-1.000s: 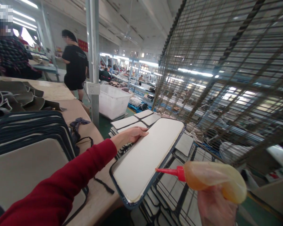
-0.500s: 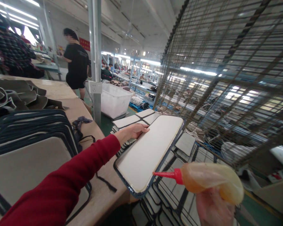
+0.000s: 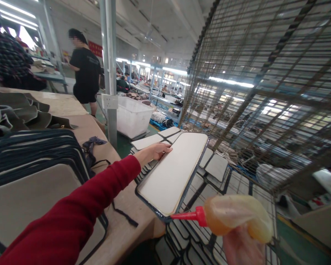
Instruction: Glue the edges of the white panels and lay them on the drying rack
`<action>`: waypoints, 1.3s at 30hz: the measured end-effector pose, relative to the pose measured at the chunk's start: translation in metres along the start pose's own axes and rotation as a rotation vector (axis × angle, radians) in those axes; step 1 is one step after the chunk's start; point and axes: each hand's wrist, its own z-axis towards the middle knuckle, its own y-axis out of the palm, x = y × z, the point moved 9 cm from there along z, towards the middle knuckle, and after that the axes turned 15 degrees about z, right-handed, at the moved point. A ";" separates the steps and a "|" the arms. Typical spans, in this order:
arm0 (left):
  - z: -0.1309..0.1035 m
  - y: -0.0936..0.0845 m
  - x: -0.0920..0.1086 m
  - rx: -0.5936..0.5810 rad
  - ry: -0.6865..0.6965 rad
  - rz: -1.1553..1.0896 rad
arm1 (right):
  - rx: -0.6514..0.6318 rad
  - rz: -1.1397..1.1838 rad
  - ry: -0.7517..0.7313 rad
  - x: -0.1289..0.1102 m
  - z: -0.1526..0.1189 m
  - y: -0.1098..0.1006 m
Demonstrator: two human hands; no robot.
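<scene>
My left hand grips the far left edge of a white rounded panel with a dark border, thumb on top and fingers beneath. The panel is held tilted over a rack. A wet, shiny line runs along its border. My right hand is wrapped round a soft squeeze bottle of amber liquid, probably glue, with a red nozzle. The bottle lies nearly level, and its nozzle tip meets the panel's border at the near corner.
Similar panels lie on a wire rack below. Left, a table bears a stack of dark-edged panels and grey curved pieces. A wire mesh frame rises at right. Behind a post are a white bin and a person in black.
The nozzle tip has moved along the panel's border, from the right edge down and left to the near corner. The panel has swung slightly; my left hand keeps its grip.
</scene>
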 end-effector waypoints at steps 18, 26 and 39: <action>0.006 0.070 -0.025 -0.294 0.130 -0.006 | 0.264 0.056 -0.431 -0.038 0.089 0.002; -0.005 0.114 -0.014 -0.454 0.221 0.032 | 0.252 0.000 -0.442 -0.046 0.095 -0.036; 0.014 0.153 -0.015 -0.331 0.162 0.145 | 0.196 -0.228 -0.263 -0.014 0.031 -0.098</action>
